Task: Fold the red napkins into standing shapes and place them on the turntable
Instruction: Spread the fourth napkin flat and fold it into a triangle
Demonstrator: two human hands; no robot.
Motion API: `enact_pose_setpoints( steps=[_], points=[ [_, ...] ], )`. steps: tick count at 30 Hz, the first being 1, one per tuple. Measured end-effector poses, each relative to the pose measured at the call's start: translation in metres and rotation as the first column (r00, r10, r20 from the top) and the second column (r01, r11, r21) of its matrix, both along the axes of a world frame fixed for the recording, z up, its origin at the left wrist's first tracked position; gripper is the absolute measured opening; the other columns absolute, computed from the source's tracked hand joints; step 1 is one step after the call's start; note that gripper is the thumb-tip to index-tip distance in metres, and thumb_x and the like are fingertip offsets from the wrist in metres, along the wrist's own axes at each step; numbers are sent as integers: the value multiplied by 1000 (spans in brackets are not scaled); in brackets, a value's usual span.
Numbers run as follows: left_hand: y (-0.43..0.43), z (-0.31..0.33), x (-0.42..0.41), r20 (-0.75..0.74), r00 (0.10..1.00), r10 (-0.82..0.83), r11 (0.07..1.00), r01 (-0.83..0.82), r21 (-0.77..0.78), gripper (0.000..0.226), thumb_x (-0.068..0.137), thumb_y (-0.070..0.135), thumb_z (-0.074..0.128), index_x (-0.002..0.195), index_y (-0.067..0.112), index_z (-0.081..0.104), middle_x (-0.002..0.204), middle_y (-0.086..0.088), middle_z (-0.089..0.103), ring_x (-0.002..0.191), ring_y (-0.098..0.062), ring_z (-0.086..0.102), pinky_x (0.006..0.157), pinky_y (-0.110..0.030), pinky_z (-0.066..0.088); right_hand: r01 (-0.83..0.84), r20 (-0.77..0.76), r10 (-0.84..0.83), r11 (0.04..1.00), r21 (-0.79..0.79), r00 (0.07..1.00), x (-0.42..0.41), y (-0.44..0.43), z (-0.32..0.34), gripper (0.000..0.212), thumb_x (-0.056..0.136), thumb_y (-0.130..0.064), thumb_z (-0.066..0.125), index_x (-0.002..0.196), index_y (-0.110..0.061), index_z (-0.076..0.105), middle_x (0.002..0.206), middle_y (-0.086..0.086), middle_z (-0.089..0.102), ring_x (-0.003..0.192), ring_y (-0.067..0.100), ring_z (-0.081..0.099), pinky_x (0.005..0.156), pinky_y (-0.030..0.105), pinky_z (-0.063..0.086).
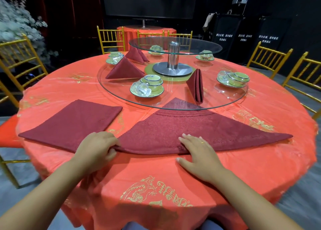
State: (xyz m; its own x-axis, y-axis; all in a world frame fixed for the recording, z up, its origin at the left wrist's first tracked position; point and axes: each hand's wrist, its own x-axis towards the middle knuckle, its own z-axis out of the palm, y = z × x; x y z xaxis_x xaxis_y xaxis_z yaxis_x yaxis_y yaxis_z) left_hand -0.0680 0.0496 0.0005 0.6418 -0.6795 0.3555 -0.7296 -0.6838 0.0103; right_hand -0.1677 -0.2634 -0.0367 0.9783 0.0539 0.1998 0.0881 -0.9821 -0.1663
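A dark red napkin [187,130], folded into a wide triangle, lies flat on the table in front of me, its far tip under the glass turntable [111,91]. My left hand [97,148] pinches the napkin's left corner. My right hand [199,153] presses flat on its near folded edge, fingers straight. A stack of flat red napkins [73,124] lies to the left. Three folded napkins stand on the turntable: one on the right [195,85], one on the left [124,69] and one behind it [136,54].
Place settings of green cups, saucers and glasses sit on the turntable [147,88] [233,79]. A smaller raised glass tier [175,45] stands on a steel post at the centre. Gold chairs ring the orange-clothed round table [156,174].
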Motion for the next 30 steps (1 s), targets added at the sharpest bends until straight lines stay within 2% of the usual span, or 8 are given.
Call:
enact_pose_setpoints(
  steps=[8, 11, 13, 17, 20, 23, 25, 30],
  points=[
    [10, 19, 18, -314, 899, 305, 823, -415, -389, 23, 73, 8, 68, 73, 31, 68, 70, 10, 65, 74, -20, 63, 66, -29, 43, 93, 33, -99, 987, 134, 995, 19, 21, 3, 45, 88, -13, 48, 131, -25, 57, 139, -7, 52, 130, 14, 44, 105, 26, 31],
    [5, 30, 23, -493, 864, 106, 629, -442, -640, 30, 75, -4, 69, 81, 25, 69, 76, 11, 69, 68, 1, 62, 63, -6, 44, 21, -20, -17, 976, 218, 1000, 17, 15, 10, 36, 94, -13, 48, 126, -22, 61, 136, -6, 56, 129, 12, 46, 107, 22, 30],
    [-5, 40, 25, -530, 842, -101, 459, -433, -776, 31, 77, -8, 68, 90, 20, 67, 80, 5, 71, 73, -2, 65, 66, -8, 48, -51, -92, 85, 944, 326, 992, 11, 9, 18, 28, 95, -14, 51, 117, -18, 67, 121, -2, 65, 116, 12, 54, 100, 25, 37],
    [-33, 50, 32, -546, 782, -299, 260, -484, -835, 31, 81, -5, 66, 98, 20, 60, 73, 4, 71, 67, -8, 67, 60, -18, 53, 60, -352, 363, 617, 785, 863, -11, 2, 34, 15, 91, -17, 57, 81, -12, 68, 77, -2, 58, 71, 13, 49, 71, 30, 40],
    [-59, 42, 48, -604, 759, -243, 303, -532, -790, 35, 81, -5, 66, 107, 15, 55, 71, -2, 62, 61, -17, 60, 64, -31, 49, 104, -343, 374, 531, 841, 862, -19, 0, 35, 21, 83, -33, 60, 75, -14, 65, 73, -1, 56, 65, 11, 48, 62, 26, 40],
    [-80, 24, 67, -651, 754, -88, 412, -568, -713, 43, 80, -2, 68, 117, 12, 51, 68, -1, 54, 55, -16, 54, 58, -27, 46, -31, -162, 218, 681, 732, 962, -22, 2, 28, 9, 84, -35, 63, 90, -30, 69, 75, -13, 58, 71, 2, 53, 72, 28, 44],
    [-89, 12, 78, -663, 747, 44, 464, -603, -649, 45, 79, 2, 69, 118, 13, 52, 67, 2, 53, 59, -19, 58, 57, -28, 48, -57, -60, 120, 780, 623, 991, -24, 2, 23, 24, 86, -29, 65, 98, -49, 63, 73, -20, 55, 68, -3, 52, 72, 20, 42],
    [-94, -14, 97, -620, 732, 282, 575, -647, -502, 49, 77, 13, 72, 123, 15, 53, 71, 10, 55, 85, -24, 59, 71, -32, 39, -67, 16, 65, 955, 290, 998, -25, 5, 13, 42, 90, -29, 59, 132, -30, 53, 74, -14, 50, 73, 5, 50, 75, 25, 42]
  ],
)
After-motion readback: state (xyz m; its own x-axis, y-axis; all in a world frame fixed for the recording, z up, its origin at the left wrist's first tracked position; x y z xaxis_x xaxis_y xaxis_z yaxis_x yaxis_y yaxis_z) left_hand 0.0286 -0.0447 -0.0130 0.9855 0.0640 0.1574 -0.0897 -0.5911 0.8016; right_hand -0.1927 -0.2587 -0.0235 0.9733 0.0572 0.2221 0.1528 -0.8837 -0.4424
